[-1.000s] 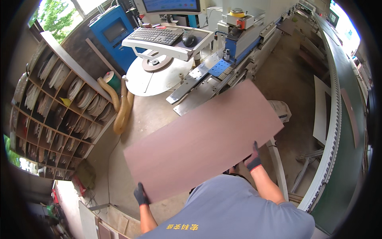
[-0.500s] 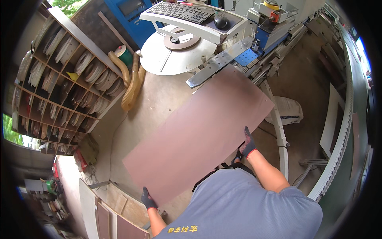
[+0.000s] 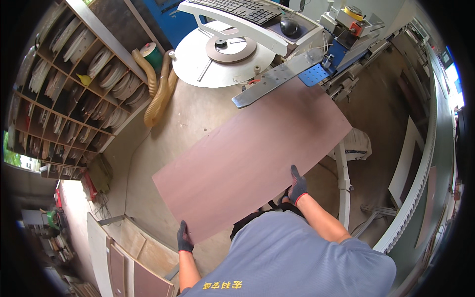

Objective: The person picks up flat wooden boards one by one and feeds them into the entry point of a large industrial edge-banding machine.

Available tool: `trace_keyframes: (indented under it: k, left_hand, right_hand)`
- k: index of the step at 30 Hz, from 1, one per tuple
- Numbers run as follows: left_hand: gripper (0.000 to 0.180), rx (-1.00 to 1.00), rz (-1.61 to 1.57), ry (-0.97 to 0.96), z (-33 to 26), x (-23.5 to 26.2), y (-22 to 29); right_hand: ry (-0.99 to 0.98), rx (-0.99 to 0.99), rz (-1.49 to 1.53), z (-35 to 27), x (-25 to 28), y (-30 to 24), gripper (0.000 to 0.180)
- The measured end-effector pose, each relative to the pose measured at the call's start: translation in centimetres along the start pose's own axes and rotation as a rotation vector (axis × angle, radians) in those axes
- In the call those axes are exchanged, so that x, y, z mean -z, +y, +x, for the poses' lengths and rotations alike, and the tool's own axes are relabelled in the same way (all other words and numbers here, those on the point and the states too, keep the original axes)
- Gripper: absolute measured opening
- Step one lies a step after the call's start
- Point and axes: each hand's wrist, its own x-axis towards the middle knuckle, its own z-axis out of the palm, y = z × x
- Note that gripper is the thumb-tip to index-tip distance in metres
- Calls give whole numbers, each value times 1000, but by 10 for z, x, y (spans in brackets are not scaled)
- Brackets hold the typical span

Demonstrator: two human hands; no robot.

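A large flat reddish-brown board (image 3: 247,153) lies slantwise in front of me, held by both hands. My left hand (image 3: 185,238), in a dark glove, grips the board's near left corner, thumb on top and fingers hidden underneath. On the near long edge, toward the right, my right hand (image 3: 298,185) holds it the same way in a dark glove with a red cuff. The board's far end reaches under a perforated metal guide bar (image 3: 277,78) and beside a blue perforated plate (image 3: 313,75) of the machine.
A round white table (image 3: 190,62) carries a brown edging roll (image 3: 231,53). Above it sits a shelf with a keyboard (image 3: 242,10) and mouse (image 3: 290,27). A rack of coiled strips (image 3: 99,99) stands left, near a ribbed hose (image 3: 159,106). An open wooden bin (image 3: 143,242) is lower left.
The board has moved farther in under the guide bar, toward the far right. My right hand is now somewhat farther back along the near edge. The view has shifted slightly.
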Motion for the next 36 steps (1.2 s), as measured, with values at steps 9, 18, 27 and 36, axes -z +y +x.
trace_keyframes:
  k: [9,18,27,36]
  left_hand:
    - [51,313,489,-148,-39,-15,-5]
    - [44,238,697,-20,-41,-88,-29]
    - [44,265,503,10,-42,-175,-58]
    - [46,285,546,-12,-44,-261,-77]
  right_hand:
    - [42,92,-47,13,1,-28,45]
    - [-15,16,-39,66,32,-83,48]
    - [30,-3,-57,116,54,-151,54]
    - [-38,-72,-96,178,89,-216,51]
